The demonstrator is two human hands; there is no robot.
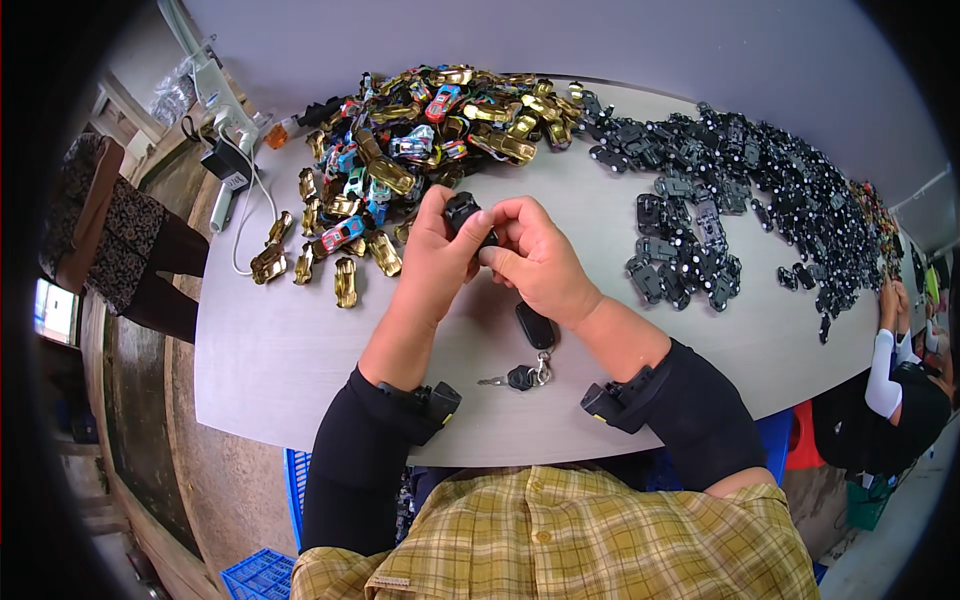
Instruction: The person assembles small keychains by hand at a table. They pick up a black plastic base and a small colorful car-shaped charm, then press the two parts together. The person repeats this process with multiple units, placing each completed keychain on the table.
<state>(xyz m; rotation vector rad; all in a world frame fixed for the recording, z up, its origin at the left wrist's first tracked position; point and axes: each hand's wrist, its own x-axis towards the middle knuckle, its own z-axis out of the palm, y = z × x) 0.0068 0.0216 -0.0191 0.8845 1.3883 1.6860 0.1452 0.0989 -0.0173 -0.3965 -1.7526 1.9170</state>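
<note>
Pinched between both hands, near the middle of the table, is a small black toy car chassis [461, 207]. My left hand [428, 262] is closed on its left side with the thumb across it. The fingers and thumb of my right hand [542, 262] grip its right side, hiding part of it. Just beyond the hands lies a heap of toy car body shells [405, 183], many gold and some coloured. To the right spreads a large heap of black toy car chassis [722, 160]. Below my right hand rest a black key fob [536, 326] and a key [520, 377] on a ring.
A grey panel [640, 45] borders the table's far side. At the left edge are a white power strip [222, 205] with a black adapter [226, 160] and cable. Another person's arm [884, 370] reaches the table at far right. A blue crate [262, 575] stands low at left.
</note>
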